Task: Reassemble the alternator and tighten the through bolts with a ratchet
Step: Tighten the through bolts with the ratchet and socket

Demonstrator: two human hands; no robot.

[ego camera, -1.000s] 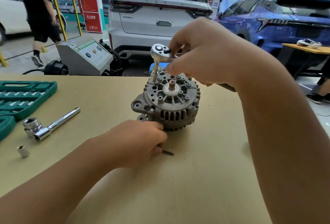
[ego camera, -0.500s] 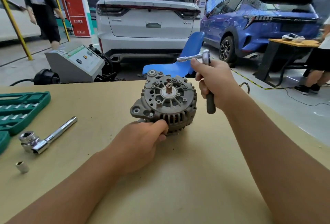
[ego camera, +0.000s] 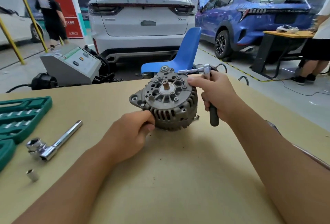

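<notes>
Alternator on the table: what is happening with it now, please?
A person works on the alternator on the table. The left hand grips its near edge and tilts it up. The right hand holds a ratchet beside it, thumb resting on the housing; the socket is not on any bolt.

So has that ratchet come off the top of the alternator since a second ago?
Yes. The ratchet was upright on the alternator; now the right hand holds it to the alternator's right, extension horizontal, handle pointing down.
</notes>
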